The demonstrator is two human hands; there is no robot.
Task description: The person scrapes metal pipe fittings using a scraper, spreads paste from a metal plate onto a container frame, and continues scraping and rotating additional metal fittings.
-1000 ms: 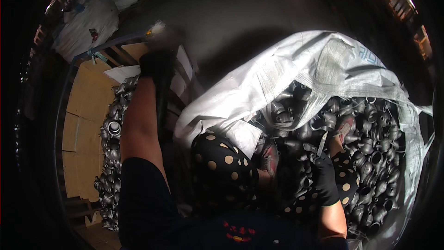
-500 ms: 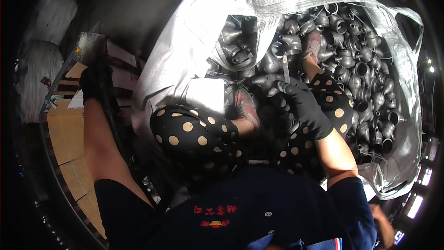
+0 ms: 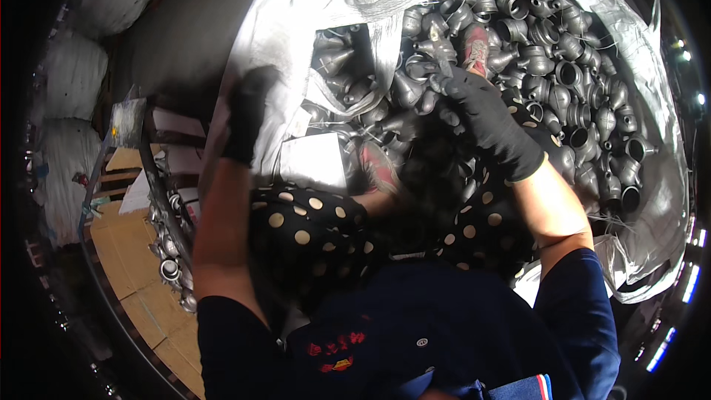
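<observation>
My right hand, in a black glove, is closed around a knife whose narrow pale blade points away from me. Directly ahead of the blade lie dark grey pipe fittings, hollow and rounded with short necks. My left hand, also gloved in black, is smeared by motion over the left side of a large white woven sack. Its fingers do not show clearly, and I cannot see anything in it. The heap of fittings fills the sack, mostly at the right.
My feet in red shoes stand among the fittings, below dotted trousers. A white square piece lies by the left shoe. At the left are cardboard, a dark rail and more shiny fittings. Full white sacks stand behind.
My left hand has swung right, from above the cardboard and rail to the sack's side. Fittings beside the rail have come into sight. The right hand still grips the knife, farther forward.
</observation>
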